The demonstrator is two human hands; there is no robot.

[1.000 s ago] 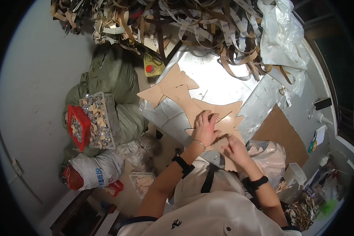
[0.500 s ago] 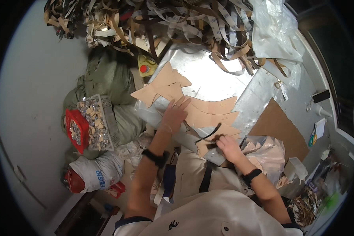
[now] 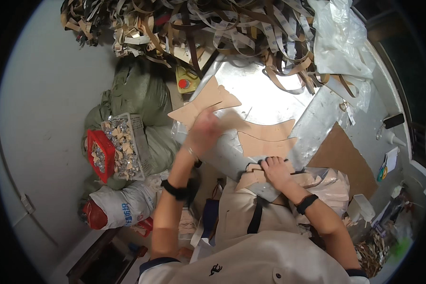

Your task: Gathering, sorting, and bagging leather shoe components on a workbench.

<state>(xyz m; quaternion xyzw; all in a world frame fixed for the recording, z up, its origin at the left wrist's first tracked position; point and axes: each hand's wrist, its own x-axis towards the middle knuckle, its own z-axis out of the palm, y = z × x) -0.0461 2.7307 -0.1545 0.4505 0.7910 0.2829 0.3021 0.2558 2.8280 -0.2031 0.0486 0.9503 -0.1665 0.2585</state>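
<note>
- Thin and probably light, the tan curved panels (image 3: 267, 146) look bendable yet firm enough to keep their outline; smooth faces might slide over one another.
- A flat pinch at a broad middle edge seems the surest hold, as the pointed corners could crease.
- Matte and plain, the panels show concave edges and flared tips.
- They lie across a silver-covered worktable (image 3: 312, 111), with a far tan stack (image 3: 207, 98) at its left edge and a near tan piece (image 3: 251, 180) beside the person.
- The left hand (image 3: 206, 135) blurs over the far stack; its grip cannot be told.
- The right hand's (image 3: 275, 171) fingers bunch at a thin black strip (image 3: 255, 166); whether they pinch or press is unclear.
</note>
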